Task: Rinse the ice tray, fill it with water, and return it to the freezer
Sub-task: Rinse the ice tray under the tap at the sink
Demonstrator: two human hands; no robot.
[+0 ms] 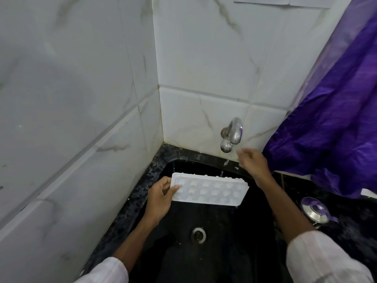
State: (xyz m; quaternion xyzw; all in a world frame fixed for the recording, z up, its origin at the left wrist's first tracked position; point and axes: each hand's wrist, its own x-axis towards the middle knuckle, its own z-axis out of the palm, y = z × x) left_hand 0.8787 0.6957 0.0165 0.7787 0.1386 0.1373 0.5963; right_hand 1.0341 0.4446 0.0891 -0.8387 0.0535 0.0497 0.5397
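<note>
Currently your left hand (161,198) pinches the ice tray (210,192) at one short end, right hand (253,160) empty near the tap (232,135); light plastic, probably slippery wet, so hold both ends.

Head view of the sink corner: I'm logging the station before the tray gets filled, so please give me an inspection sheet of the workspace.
Surface: black sink with drain, set in a speckled dark counter.
Job's things: white ice tray held tilted over the sink; tap above, a thin stream seems to fall.
Clutter: steel lid on the counter at right.
Hands: left hand grips the tray's left end; right hand beside the tap, holding nothing.
Cables: nothing seen.
Surroundings: white marbled tiles; purple plastic sheet at right.
</note>
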